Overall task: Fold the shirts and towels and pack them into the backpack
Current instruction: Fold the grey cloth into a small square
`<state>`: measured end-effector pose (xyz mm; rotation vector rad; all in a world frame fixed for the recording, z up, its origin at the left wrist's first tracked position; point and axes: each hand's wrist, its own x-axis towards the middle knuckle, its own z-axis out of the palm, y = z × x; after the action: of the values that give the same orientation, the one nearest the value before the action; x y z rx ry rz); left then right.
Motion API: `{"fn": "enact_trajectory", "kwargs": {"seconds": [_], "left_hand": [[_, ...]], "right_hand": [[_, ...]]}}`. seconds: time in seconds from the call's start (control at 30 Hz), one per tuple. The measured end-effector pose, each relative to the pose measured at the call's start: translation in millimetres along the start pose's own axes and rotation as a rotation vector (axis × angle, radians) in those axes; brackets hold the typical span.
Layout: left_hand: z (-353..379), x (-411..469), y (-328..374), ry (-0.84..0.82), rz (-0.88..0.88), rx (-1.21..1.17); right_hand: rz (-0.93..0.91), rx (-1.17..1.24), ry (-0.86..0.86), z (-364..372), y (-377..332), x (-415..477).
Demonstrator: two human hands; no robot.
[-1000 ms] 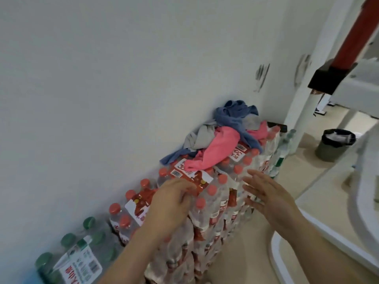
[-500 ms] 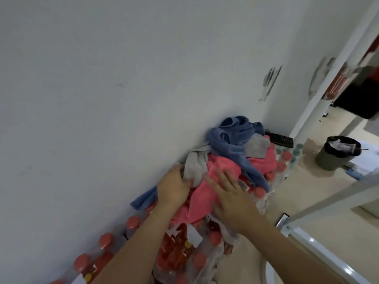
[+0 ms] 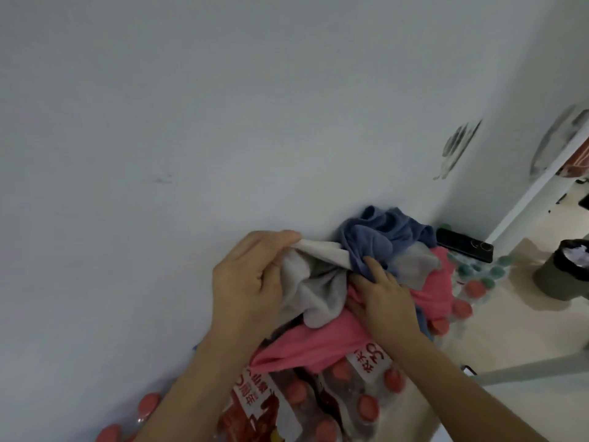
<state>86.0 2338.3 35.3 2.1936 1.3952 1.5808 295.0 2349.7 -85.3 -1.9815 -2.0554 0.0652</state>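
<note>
A plain white wall (image 3: 223,122), smooth and matte, fills everything left of and above the cloth heap and meets the heap at its back edge, so no room is open on that side. At the heap's left, the left hand (image 3: 251,282) is clenched on a soft grey cloth (image 3: 318,291), pinching its pale hemmed edge between thumb and fingers; the cloth hangs in loose, rounded folds. Below the grey cloth a pink towel (image 3: 318,346) lies crumpled, fuzzy in texture, draping over shrink-wrapped packs of bottles (image 3: 360,406) with round red caps and glossy plastic film carrying red and white labels. Just right of the grey cloth, the right hand (image 3: 382,295) lies palm down on the heap, fingers spread and pressing into the blue towel (image 3: 379,240); whether it grips anything I cannot tell. The blue towel, thick and plush, is bunched at the top of the heap against the wall. Right of the heap a flat black phone (image 3: 465,248) rests on green-capped bottles. Farther right the beige floor (image 3: 510,330) lies open, with a round dark bin (image 3: 564,275) standing on it.
</note>
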Motion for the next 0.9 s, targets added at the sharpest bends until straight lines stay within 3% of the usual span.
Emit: {"fn": "enact_trajectory", "kwargs": {"seconds": [0.13,0.27,0.4,0.57,0.63,0.7,0.8,0.9], "left_hand": [[-7.0,12.6,21.8,0.145,-0.084,0.059],[-10.5,32.4,48.1,0.371,-0.315,0.082],[-20.3,46.5,68.9,0.526,-0.316,0.166],[-65.1,76.9,84.8,0.867,-0.409,0.103],[-68.4,79.9,98.1,0.739,-0.432,0.154],[-62.3,75.2,108.8,0.497,-0.485,0.232],[-58.4,65.5,112.6,0.277,-0.515,0.315],[-57.2,54.9,118.5,0.126,-0.5,0.264]], "right_hand": [[-0.1,0.137,0.023,-4.1,13.7,19.1],[-0.11,0.274,0.045,-12.1,23.7,28.8],[-0.158,0.365,0.016,-1.7,42.2,27.9],[-0.092,0.273,-0.293,13.7,61.5,31.0],[-0.143,0.15,-0.529,0.3,58.1,45.2],[-0.233,0.047,-0.739,-33.1,49.5,57.7],[-0.338,0.011,-0.659,-95.8,40.2,57.4],[-0.371,0.256,-0.534,-142.1,8.9,35.0]]}}
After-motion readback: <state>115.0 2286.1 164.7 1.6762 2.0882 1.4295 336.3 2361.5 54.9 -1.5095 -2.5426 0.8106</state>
